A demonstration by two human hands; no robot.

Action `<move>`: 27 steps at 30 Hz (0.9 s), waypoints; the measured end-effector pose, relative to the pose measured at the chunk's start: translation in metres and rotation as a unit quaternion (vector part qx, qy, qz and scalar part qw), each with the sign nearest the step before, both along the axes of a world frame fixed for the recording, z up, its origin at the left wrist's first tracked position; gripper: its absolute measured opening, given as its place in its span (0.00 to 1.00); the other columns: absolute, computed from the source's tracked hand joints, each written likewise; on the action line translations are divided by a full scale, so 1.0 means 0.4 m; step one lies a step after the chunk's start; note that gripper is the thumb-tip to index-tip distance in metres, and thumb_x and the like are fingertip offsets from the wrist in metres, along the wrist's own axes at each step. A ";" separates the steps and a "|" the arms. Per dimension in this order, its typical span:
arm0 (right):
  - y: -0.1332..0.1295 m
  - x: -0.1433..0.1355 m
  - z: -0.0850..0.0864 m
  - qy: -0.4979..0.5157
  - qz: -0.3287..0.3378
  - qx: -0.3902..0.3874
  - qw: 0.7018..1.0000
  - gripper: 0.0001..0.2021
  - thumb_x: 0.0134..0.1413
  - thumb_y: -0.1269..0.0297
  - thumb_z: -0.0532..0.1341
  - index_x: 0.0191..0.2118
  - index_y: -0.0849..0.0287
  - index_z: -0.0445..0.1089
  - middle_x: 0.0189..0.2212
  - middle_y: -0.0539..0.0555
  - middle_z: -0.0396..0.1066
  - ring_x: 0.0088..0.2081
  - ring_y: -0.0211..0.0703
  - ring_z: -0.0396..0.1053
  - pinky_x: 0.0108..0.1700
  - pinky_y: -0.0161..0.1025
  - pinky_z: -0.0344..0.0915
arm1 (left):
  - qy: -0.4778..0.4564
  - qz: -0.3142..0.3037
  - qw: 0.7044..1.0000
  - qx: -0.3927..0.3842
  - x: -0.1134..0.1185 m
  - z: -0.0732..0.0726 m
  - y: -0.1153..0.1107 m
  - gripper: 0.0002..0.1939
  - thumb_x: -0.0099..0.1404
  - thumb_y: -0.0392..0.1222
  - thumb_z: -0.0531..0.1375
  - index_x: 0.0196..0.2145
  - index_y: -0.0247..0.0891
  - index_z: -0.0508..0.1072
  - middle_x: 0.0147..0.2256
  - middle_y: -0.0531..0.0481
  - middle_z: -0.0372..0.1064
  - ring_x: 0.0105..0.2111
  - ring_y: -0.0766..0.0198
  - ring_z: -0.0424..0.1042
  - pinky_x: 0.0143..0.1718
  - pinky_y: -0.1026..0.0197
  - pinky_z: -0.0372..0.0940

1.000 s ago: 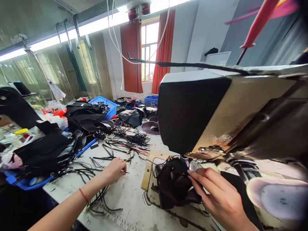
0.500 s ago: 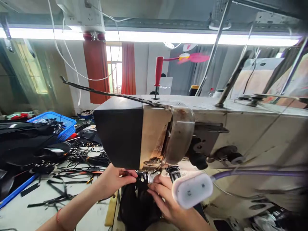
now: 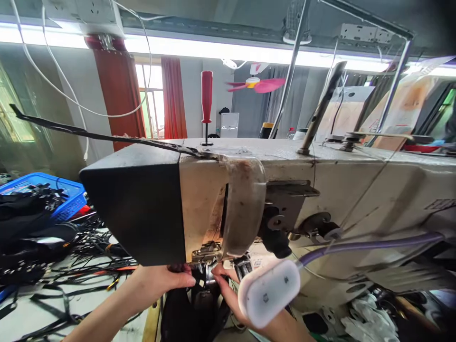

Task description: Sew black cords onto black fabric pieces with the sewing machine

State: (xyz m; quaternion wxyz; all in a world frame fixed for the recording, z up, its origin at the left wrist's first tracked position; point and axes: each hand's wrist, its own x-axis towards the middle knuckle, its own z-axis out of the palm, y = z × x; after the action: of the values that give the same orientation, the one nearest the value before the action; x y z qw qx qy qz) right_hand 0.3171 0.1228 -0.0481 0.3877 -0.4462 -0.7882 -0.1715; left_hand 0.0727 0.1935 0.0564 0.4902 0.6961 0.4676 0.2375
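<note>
A sewing machine fills the middle of the view, its head over both hands. Below the head's left end, my left hand pinches the edge of a black fabric piece, with a small white tab by the thumb. My right hand is on the other side of the needle area, fingers closed at the same black fabric; the white lamp hides part of that hand. The fabric hangs down towards me between the wrists. The needle tip is hard to make out.
Black straps lie scattered on the table to the left, with a blue basket of black pieces behind. A red-handled screwdriver stands upright on the machine. A dark rod juts out leftward. Metal thread posts rise on the right.
My view has turned to the right and closer, so the machine sits further left and larger. Both hands stay at the needle area with the black fabric.
</note>
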 end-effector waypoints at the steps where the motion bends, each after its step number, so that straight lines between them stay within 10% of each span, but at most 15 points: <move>1: 0.002 -0.003 0.003 0.002 0.001 0.000 1.000 0.18 0.65 0.71 0.53 0.54 0.47 0.72 0.45 0.48 0.78 0.45 0.44 0.77 0.48 0.36 0.75 | 0.005 -0.002 1.000 -0.003 0.001 -0.001 0.000 0.16 0.47 0.50 0.67 0.29 0.36 0.79 0.35 0.42 0.80 0.41 0.44 0.77 0.49 0.47 0.69; 9: -0.002 -0.030 0.100 -0.033 0.063 -0.003 0.997 0.18 0.62 0.69 0.56 0.56 0.54 0.70 0.48 0.52 0.77 0.43 0.41 0.78 0.55 0.32 0.70 | -0.048 -0.077 0.989 0.121 0.016 -0.003 0.006 0.07 0.55 0.46 0.65 0.27 0.43 0.82 0.30 0.50 0.82 0.39 0.50 0.80 0.36 0.56 0.76; 14: 0.008 -0.023 0.075 -0.048 0.085 -0.028 0.995 0.18 0.62 0.69 0.55 0.56 0.53 0.71 0.47 0.50 0.78 0.43 0.40 0.77 0.53 0.29 0.70 | -0.004 -0.035 0.967 0.250 0.004 -0.025 0.004 0.04 0.55 0.43 0.69 0.31 0.45 0.83 0.29 0.55 0.82 0.30 0.56 0.81 0.28 0.63 0.74; 17: 0.035 -0.023 0.022 -0.032 0.095 -0.008 0.995 0.18 0.62 0.62 0.56 0.56 0.55 0.70 0.46 0.52 0.78 0.46 0.42 0.77 0.56 0.34 0.69 | 0.025 0.015 0.900 0.435 -0.008 -0.054 -0.020 0.03 0.60 0.42 0.67 0.31 0.45 0.82 0.26 0.56 0.81 0.24 0.62 0.79 0.25 0.67 0.72; 22: 0.069 -0.027 -0.040 -0.016 0.097 0.000 0.995 0.19 0.62 0.56 0.55 0.54 0.54 0.71 0.42 0.52 0.79 0.46 0.45 0.76 0.57 0.38 0.69 | -0.003 -0.039 0.697 0.716 -0.019 -0.121 -0.048 0.11 0.70 0.37 0.57 0.40 0.37 0.80 0.38 0.46 0.80 0.40 0.59 0.77 0.45 0.60 0.73; 27: 0.067 -0.032 -0.042 -0.010 0.082 -0.006 0.997 0.14 0.60 0.60 0.54 0.45 0.54 0.75 0.34 0.51 0.79 0.40 0.43 0.77 0.54 0.37 0.71 | -0.023 -0.057 0.689 0.722 -0.014 -0.174 -0.027 0.13 0.68 0.27 0.54 0.42 0.33 0.78 0.42 0.43 0.78 0.46 0.58 0.73 0.47 0.57 0.72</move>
State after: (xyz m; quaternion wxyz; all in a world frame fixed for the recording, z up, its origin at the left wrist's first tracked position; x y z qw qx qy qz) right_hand 0.3044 0.1495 -0.0648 0.3900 -0.3811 -0.8267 -0.1384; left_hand 0.0671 0.1826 -0.0131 -0.1409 0.8545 0.0997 0.4900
